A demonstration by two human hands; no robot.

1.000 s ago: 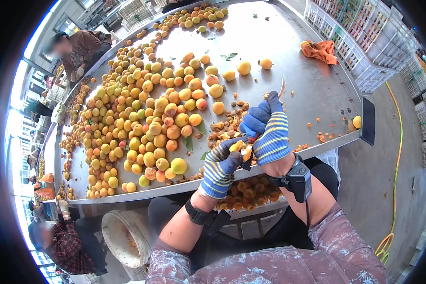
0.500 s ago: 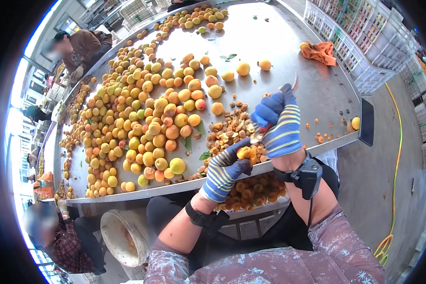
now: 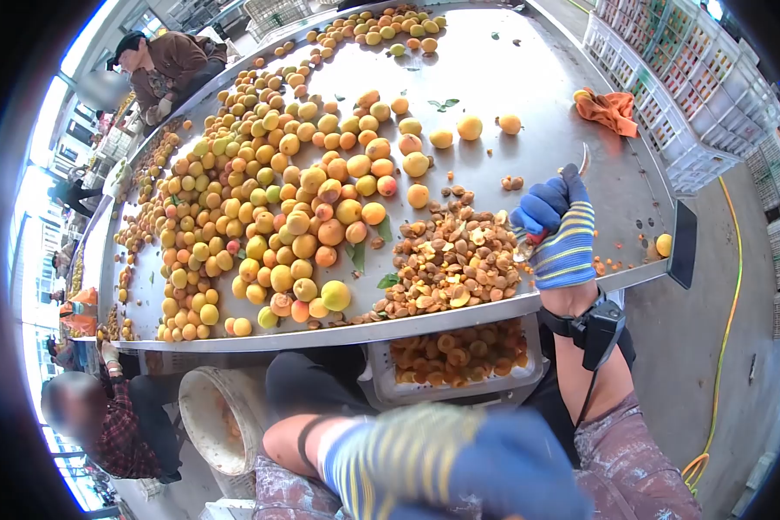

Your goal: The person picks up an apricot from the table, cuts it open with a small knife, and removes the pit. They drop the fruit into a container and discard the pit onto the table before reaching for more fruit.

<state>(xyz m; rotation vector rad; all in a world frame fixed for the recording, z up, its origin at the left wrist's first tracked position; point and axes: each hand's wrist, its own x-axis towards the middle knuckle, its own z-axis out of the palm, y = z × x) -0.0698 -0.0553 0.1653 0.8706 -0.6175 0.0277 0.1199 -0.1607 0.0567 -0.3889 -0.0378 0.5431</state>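
My right hand [image 3: 556,221] is closed round a small hand tool with a thin curved metal end [image 3: 586,159]; red and shiny metal bits show at the lower side of the fist. It is over the metal table [image 3: 546,113], just right of a heap of apricot stones [image 3: 455,256]. My left hand [image 3: 459,459], in a striped blue glove, is large and smeared by motion close to my body, below the table edge. Its fingers are blurred. Many whole apricots [image 3: 303,199] are spread left of the stones. Beneath the edge, a white crate [image 3: 533,347] contains opened apricots [image 3: 455,355].
An orange cloth [image 3: 607,111] lies at the table's right side. White plastic crates [image 3: 667,104] are stacked beyond it. A white bucket [image 3: 212,416] stands at lower left. Two people [image 3: 169,74] [image 3: 121,425] are at the left. A yellow hose [image 3: 730,329] runs along the floor.
My left hand has left the heap of stones and an opened apricot there, moving down toward my body. My right hand keeps its tool beside the heap. The view has shifted slightly.
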